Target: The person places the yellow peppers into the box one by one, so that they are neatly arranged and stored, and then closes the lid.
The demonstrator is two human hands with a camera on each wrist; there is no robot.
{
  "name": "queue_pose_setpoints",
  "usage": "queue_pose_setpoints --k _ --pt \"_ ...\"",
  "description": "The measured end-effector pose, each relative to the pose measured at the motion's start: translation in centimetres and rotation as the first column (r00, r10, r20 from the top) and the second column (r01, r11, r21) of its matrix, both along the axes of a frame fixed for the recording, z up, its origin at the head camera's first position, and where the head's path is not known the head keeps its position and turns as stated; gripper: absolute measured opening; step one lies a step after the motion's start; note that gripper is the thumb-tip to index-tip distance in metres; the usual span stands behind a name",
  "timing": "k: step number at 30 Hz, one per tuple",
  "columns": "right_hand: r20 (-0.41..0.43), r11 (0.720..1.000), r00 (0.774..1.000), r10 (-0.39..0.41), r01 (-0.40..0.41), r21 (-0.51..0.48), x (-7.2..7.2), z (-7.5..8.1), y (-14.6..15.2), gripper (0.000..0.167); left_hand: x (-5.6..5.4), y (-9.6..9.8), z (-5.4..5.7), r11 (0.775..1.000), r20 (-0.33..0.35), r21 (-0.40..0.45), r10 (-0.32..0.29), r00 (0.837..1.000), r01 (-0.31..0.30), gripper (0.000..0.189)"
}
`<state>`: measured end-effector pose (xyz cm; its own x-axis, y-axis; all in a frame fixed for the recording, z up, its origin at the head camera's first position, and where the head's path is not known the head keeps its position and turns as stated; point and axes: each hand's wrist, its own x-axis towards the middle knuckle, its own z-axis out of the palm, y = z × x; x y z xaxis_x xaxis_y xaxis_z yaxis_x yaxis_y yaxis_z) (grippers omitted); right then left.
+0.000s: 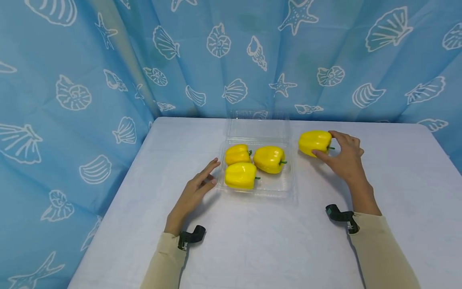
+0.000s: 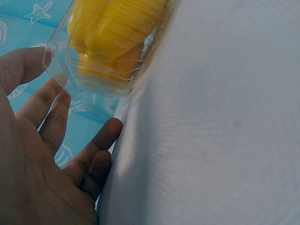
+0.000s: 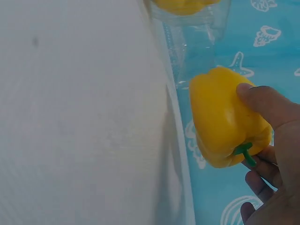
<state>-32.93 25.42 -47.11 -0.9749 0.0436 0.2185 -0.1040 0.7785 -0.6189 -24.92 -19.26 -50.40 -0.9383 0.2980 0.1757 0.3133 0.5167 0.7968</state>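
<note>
Between its thumb and fingers my right hand (image 1: 346, 157) holds a yellow bell pepper (image 1: 315, 143) with a green stem, to the right of a clear plastic box (image 1: 270, 185). The same pepper (image 3: 225, 117) shows close up in the right wrist view, gripped near its stem end. Three more yellow peppers lie in the box: one at the back left (image 1: 237, 154), one at the front left (image 1: 240, 176) and one on the right (image 1: 269, 159). My left hand (image 1: 196, 188) is at the box's left side, fingers extended, fingertips right at its wall.
The box's hinged clear lid (image 1: 258, 127) stands open toward the back. A white cloth covers the table (image 1: 281, 245). Behind and to the left hangs a blue curtain (image 1: 202, 72) with white shell and starfish prints. Each wrist wears a small black camera (image 1: 339, 214).
</note>
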Motion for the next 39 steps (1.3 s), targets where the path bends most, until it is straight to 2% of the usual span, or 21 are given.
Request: queue_pose_setpoints --k 11,31,39 --pt "-0.059 0.999 0.998 -0.008 0.005 -0.039 1.3 1.0 -0.5 0.083 0.1 0.1 0.2 1.0 -0.013 -0.004 -0.002 1.0 0.002 0.051" --pt "-0.08 0.998 0.997 0.008 -0.014 -0.069 3.2 1.8 -1.4 0.083 0.2 0.2 0.3 1.0 -0.002 -0.018 0.006 1.0 -0.006 0.052" --pt "-0.082 0.998 0.997 0.013 -0.019 -0.067 4.0 2.5 -2.3 0.081 0.1 0.2 0.3 1.0 -0.01 -0.014 0.0 1.0 0.0 0.053"
